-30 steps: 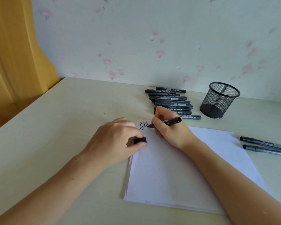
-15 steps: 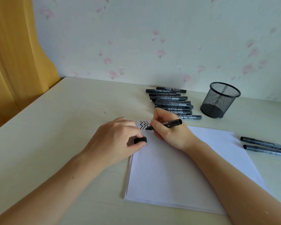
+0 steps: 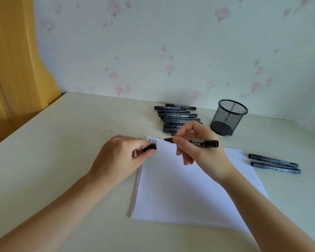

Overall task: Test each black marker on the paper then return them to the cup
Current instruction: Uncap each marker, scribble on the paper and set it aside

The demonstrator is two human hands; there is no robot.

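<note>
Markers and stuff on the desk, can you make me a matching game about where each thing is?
Things:
1. marker cap
2. open marker
3. mesh cup
4. two loose markers

Places:
A. lying on the desk right of the paper
B. pinched in the left hand
C. standing by the wall, nothing visible inside
D. held in the right hand, tip above the paper

Pairs: 1-B, 2-D, 3-C, 4-A

Two bare forearms, sleeveless to the frame edge; ringless hands (image 3: pixel 116 157), short nails.
</note>
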